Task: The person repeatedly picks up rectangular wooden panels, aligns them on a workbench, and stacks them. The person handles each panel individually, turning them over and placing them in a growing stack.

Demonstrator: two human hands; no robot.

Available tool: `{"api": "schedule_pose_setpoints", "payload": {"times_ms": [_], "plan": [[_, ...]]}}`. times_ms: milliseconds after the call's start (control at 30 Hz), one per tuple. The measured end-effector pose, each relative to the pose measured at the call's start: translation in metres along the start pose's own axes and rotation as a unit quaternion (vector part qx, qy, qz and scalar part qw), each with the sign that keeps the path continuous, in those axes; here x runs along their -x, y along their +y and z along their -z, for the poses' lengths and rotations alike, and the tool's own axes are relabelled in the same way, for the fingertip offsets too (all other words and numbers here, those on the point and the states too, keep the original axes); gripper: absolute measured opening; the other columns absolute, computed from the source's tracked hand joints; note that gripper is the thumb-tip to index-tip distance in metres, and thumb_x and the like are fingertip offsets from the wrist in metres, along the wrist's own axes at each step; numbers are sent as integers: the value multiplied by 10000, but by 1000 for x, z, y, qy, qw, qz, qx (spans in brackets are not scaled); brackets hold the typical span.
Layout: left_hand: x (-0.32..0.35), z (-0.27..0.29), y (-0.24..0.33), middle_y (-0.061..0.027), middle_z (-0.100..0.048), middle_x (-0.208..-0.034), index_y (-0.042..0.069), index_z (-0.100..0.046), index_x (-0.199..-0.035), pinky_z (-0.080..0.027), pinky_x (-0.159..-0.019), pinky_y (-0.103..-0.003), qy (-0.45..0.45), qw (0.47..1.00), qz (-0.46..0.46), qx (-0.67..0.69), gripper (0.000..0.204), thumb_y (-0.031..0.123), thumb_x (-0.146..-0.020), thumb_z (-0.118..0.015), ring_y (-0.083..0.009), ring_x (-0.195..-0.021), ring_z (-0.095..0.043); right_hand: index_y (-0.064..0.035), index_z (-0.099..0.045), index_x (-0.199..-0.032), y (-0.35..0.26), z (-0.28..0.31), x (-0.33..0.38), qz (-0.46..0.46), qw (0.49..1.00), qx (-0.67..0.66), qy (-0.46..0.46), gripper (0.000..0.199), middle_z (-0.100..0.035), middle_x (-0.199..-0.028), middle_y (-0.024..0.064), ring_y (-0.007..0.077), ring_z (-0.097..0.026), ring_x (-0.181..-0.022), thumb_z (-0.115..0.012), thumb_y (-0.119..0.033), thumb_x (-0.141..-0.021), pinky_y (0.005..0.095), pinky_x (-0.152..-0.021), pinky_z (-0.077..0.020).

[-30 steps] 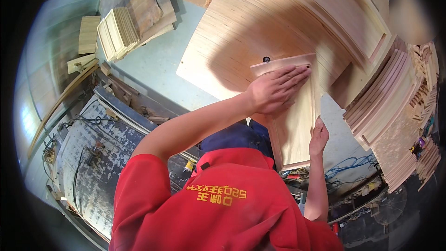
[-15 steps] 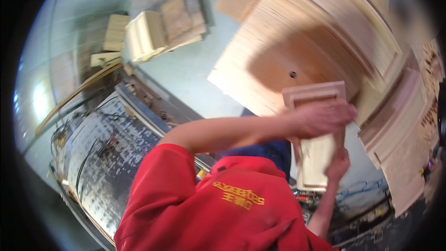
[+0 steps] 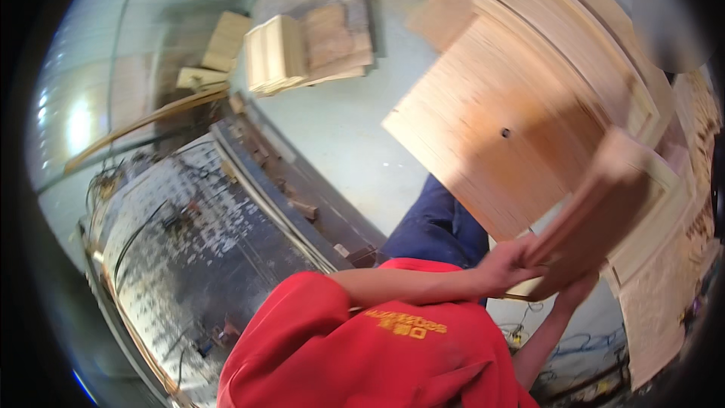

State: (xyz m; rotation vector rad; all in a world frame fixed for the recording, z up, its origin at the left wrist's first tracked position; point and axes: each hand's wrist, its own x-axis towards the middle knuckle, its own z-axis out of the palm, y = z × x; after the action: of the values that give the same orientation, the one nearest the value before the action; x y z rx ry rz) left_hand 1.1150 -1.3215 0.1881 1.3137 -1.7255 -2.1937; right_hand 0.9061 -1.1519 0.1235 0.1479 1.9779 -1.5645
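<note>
A small wooden panel [image 3: 593,223] with a raised edge, like a small cabinet door, is tilted up in front of me, slightly blurred. My left hand [image 3: 510,264] grips its left edge, fingers closed round the wood. Under its lower right edge, my right hand [image 3: 578,292] holds it too, with part of the fingers hidden behind the panel. Beyond it lies a large wooden board [image 3: 461,117] with a small dark round spot [image 3: 505,133] on it, partly in shadow.
Framed panels [image 3: 574,38] are stacked at the far right. To the left stands a worn dark machine table [image 3: 204,234] with cables. A stack of pale panels [image 3: 276,53] sits on boards at the back. Tangled wires [image 3: 581,347] lie at the lower right.
The panel has been tipped up and turned. My left hand has gone from lying across it to gripping its left edge; my right hand still holds it. The view has shifted.
</note>
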Motion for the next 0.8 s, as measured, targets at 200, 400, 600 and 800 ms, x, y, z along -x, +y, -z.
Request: {"api": "schedule_pose_setpoints", "payload": {"times_ms": [200, 400, 600, 800], "plan": [[33, 66, -71, -146, -615, -1437, 35, -618, -1349, -506, -1057, -482, 156, 855, -354, -346, 614, 184, -805, -860, -347, -1292, -630, -4, -706, -1026, 35, 21, -9, 75, 940, 286, -171, 359, -581, -834, -17, 107, -504, -770, -594, -327, -1134, 318, -679, -458], [-34, 100, -69, -186, -406, -1716, 7, -467, -1602, -280, -1329, -461, 69, 834, -280, -471, 912, 248, -812, -854, -334, -1608, -376, -22, -585, -830, 51, -44, -7, 79, 863, 439, -236, 589, -371, -660, 92, 164, -397, -649, -609, -548, -1095, 383, -612, -403], [-39, 106, -77, -175, -419, -1720, -2, -461, -1619, -273, -1336, -449, 101, 821, -270, -493, 947, 279, -803, -851, -304, -1611, -385, -20, -581, -857, 32, -61, -10, 61, 827, 495, -260, 641, -387, -696, 54, 171, -389, -689, -542, -606, -1113, 369, -630, -391], [-43, 107, -77, -164, -479, -1684, -5, -517, -1588, -279, -1334, -438, 130, 799, -279, -517, 898, 271, -792, -827, -293, -1587, -430, -27, -592, -837, 26, -67, -13, 68, 824, 497, -262, 631, -469, -649, 153, 284, -447, -618, -544, -598, -1101, 445, -628, -428]]}}
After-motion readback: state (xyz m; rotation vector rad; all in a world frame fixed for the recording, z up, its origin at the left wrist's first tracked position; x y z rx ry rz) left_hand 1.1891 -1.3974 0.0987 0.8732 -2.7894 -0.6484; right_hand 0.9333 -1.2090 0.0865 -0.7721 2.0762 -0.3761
